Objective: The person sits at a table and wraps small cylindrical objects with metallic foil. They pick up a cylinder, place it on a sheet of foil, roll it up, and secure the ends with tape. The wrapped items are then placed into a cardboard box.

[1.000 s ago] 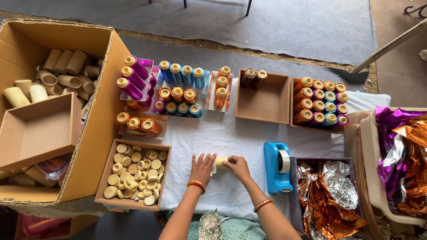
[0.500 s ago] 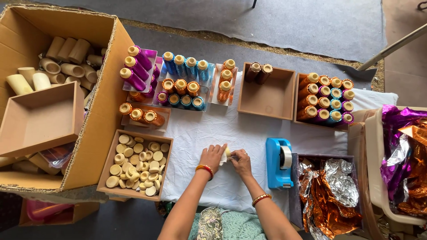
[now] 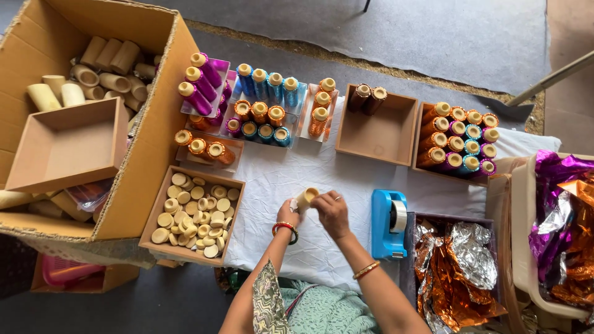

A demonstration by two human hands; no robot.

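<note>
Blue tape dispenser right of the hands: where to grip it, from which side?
Grip the blue tape dispenser across its two long flat sides, near the middle beside the tape roll, coming from above. It lies long and narrow on the white cloth, those sides free, cutter end clear of the fingers.

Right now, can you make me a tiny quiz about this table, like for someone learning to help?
1. True or false: both hands are on the small cream tube.
2. What sits just beside the right hand, on its outer side? A) a pink basket B) the blue tape dispenser C) a broom
3. What fills the brown tray beside the left hand?

Key
1. True: the two hands hold it between them above the white cloth.
2. B.
3. Small round cream discs, heaped loosely.
</note>
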